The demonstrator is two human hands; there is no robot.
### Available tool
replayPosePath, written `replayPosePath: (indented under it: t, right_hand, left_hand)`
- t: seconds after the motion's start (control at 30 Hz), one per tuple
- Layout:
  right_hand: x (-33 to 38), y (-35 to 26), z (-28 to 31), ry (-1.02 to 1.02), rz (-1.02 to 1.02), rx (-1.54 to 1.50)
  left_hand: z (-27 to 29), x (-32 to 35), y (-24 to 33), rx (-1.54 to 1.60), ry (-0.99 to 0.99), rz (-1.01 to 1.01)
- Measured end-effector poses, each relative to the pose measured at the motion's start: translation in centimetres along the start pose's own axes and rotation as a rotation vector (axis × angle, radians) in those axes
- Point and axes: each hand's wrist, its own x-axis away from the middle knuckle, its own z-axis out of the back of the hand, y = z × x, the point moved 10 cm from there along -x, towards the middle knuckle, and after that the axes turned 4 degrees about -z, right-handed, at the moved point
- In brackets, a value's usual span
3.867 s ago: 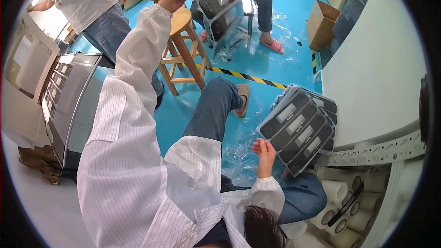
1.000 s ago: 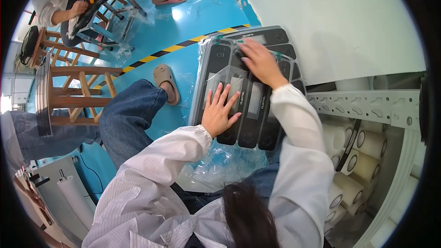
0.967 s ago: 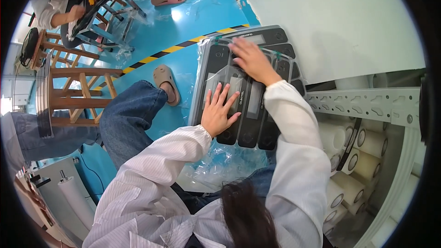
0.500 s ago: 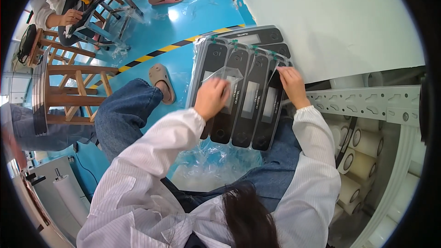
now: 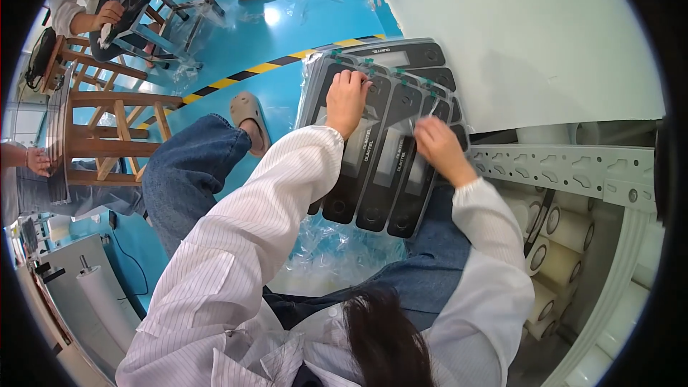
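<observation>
A sheet of long black panels (image 5: 378, 165), each with a pale window, lies over my lap. Green tabs (image 5: 432, 86) line its far edge, and more black panels (image 5: 401, 54) stick out beyond it. My left hand (image 5: 346, 104) is closed, its fingertips pinched at the far end of the left panels beside a green tab; what they grip is too small to make out. Over the right-hand panels, my right hand (image 5: 441, 147) is closed on a piece of clear film (image 5: 432, 106) that rises from the panel's surface. That hand's fingertips are slightly blurred.
At right stand a white board (image 5: 523, 43) and a metal rack beam (image 5: 559, 166), with several rolls (image 5: 562, 226) below. Wooden stools (image 5: 107, 147) stand left. Far left, a co-worker's hands (image 5: 111, 13) work over a metal-legged stool. Crumpled clear plastic (image 5: 337, 251) lies below the panels.
My left hand has moved up and right to the panels' far edge; the film seen at it before no longer shows clearly. My right hand has come down toward me, drawing the film along.
</observation>
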Motion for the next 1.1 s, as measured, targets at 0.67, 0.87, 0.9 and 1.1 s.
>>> replayPosePath:
  t: [0.67,0.87,0.9,1.1]
  right_hand:
    - [0.1,5.6,-2.1,-0.032,-0.343,0.169]
    - [0.2,-2.1,-2.0,-0.205,-0.295,-0.174]
    - [-0.5,-2.9,-1.9,-0.213,-0.298,-0.173]
    - [-0.8,-0.8,-3.8,-0.259,-0.510,0.057]
  left_hand:
    - [5.8,7.9,1.3,0.207,-0.466,-0.346]
    - [6.1,9.6,1.7,0.172,-0.346,-0.352]
    - [6.3,9.6,2.0,0.155,-0.303,-0.317]
    - [7.5,9.9,3.3,0.086,-0.228,-0.218]
